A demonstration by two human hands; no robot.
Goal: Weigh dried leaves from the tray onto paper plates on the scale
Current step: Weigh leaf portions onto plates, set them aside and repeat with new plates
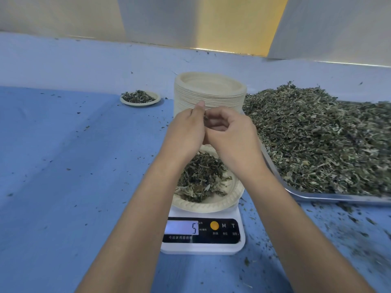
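now | round ribbed paper plate [203, 205] | crumbly dried leaves [201, 178] | white scale [203, 248]

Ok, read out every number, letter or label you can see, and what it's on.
"5": on the lit display of the scale.
"M": on the scale's black panel, right of the orange button.
"T": same panel, right of the M.
Small characters under the display and buttons, and tiny marks beside the display: too blurred to read.
No text shows on the stack of paper plates or the tray.
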